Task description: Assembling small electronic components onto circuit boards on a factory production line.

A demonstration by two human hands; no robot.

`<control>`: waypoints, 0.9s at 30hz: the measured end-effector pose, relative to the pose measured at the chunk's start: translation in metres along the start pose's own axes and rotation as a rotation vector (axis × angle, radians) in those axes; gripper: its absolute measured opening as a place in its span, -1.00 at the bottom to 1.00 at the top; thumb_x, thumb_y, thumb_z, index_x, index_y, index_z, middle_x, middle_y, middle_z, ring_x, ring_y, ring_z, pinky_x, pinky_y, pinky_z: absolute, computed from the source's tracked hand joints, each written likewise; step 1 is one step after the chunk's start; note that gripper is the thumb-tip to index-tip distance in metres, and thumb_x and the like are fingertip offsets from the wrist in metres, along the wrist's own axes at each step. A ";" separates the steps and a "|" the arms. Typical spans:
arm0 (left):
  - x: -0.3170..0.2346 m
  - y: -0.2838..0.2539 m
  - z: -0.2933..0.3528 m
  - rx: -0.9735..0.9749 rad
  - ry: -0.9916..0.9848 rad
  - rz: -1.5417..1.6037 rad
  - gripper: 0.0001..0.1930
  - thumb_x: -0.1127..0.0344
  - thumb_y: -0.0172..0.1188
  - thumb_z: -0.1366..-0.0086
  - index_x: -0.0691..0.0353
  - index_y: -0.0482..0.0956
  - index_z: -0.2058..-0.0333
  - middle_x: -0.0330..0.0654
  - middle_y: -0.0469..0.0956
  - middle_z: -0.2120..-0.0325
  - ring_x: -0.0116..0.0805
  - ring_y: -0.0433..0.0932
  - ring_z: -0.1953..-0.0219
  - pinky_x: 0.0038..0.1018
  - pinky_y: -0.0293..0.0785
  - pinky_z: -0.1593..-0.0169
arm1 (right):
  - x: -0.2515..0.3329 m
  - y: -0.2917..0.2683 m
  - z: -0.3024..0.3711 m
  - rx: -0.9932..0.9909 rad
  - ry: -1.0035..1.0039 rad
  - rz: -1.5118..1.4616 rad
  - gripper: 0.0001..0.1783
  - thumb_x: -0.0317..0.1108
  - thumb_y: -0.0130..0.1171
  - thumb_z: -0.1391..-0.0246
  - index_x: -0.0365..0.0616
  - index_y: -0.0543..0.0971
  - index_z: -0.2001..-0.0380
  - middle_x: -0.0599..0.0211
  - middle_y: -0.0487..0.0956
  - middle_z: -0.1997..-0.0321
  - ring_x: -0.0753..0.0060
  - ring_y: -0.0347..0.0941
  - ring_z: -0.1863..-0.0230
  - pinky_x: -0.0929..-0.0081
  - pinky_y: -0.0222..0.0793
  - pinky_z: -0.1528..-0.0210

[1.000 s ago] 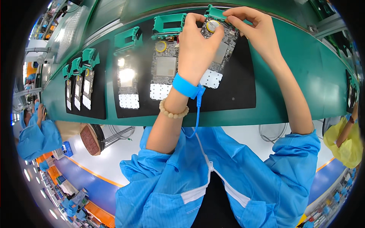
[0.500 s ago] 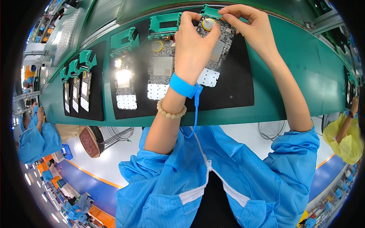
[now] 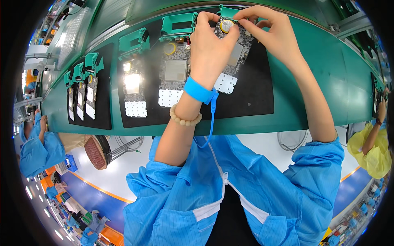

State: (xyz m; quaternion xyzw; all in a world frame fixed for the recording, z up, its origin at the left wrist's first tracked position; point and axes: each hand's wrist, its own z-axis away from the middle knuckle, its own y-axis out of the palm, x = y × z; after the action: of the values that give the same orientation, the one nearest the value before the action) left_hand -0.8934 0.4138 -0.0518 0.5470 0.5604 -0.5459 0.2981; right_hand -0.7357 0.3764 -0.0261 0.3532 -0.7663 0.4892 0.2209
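A circuit board (image 3: 235, 55) lies slanted on the black mat, with a yellow-rimmed coin cell (image 3: 226, 26) near its far end and a white dotted strip at its near end. Beyond the cell is a green plastic frame (image 3: 227, 12). My left hand (image 3: 211, 53), wearing a blue wrist strap (image 3: 198, 90), grips the board's far end, thumb and index finger on either side of the cell. My right hand (image 3: 276, 36) has thumb and index finger pinched at the frame's near edge, just right of the cell; whatever is between the fingertips is too small to see.
Left of my hands, two similar boards (image 3: 175, 70) (image 3: 133, 84) with green frames lie on the same black mat (image 3: 258, 96). Several more rest on another mat (image 3: 104, 106) farther left. The strap's blue cord (image 3: 212, 119) hangs over the green table's edge. People sit at both sides.
My right fingertips have shifted slightly left and nearer, toward the coin cell. My left hand keeps its grip on the board, almost unmoved.
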 end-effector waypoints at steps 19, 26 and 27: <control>0.001 0.007 -0.002 -0.017 -0.046 0.140 -0.59 0.24 0.32 0.07 0.39 0.37 0.34 -0.09 0.50 0.60 -0.37 0.50 0.56 -0.47 0.42 0.45 | 0.011 0.004 0.005 0.023 0.064 -0.092 -0.74 -0.52 0.14 0.07 -0.11 0.57 0.23 0.56 0.54 0.29 0.74 0.27 0.37 0.72 0.17 0.38; 0.000 0.006 0.001 0.002 -0.048 0.178 -0.58 0.24 0.31 0.07 0.38 0.37 0.32 -0.09 0.51 0.56 -0.34 0.51 0.53 -0.47 0.43 0.43 | 0.012 0.006 0.001 0.042 0.057 -0.118 -0.70 -0.56 0.10 0.18 -0.15 0.57 0.28 0.43 0.52 0.42 0.62 0.24 0.45 0.62 0.30 0.36; 0.002 0.006 0.000 0.003 -0.064 0.203 -0.58 0.24 0.31 0.06 0.39 0.37 0.31 -0.08 0.51 0.55 -0.31 0.51 0.53 -0.45 0.43 0.41 | 0.009 0.008 0.001 0.042 0.064 -0.123 -0.70 -0.56 0.12 0.18 -0.15 0.57 0.26 0.44 0.51 0.41 0.61 0.26 0.42 0.62 0.31 0.35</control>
State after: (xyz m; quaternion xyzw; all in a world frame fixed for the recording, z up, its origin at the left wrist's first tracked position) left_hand -0.8886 0.4129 -0.0556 0.5835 0.4915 -0.5310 0.3688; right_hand -0.7482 0.3749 -0.0251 0.3880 -0.7253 0.5017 0.2676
